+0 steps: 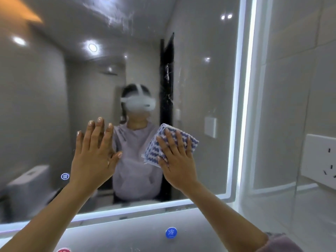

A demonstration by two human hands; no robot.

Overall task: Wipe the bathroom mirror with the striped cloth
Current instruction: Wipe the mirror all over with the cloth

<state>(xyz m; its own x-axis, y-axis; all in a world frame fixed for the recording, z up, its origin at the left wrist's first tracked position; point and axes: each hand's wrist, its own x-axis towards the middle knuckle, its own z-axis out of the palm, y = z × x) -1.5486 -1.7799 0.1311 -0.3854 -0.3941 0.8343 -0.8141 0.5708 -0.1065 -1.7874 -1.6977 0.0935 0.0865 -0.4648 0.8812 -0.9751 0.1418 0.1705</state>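
2 open-fingered grips: left hand (93,157) on mirror (45,106), right hand (177,160) pressing cloth (154,148), corner up.

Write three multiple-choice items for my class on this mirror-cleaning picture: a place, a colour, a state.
1. Where is the wall socket? A. right of the mirror B. left of it C. above it
2. What colours is the striped cloth? A. red and black B. blue and white C. green and yellow
3. How is the left hand? A. clenched B. gripping a bottle C. flat on the mirror
1 A: the socket sits beyond the mirror's lit right edge. 2 B: blue zigzags on white show beside the right hand. 3 C: it lies open-palmed against the mirror.
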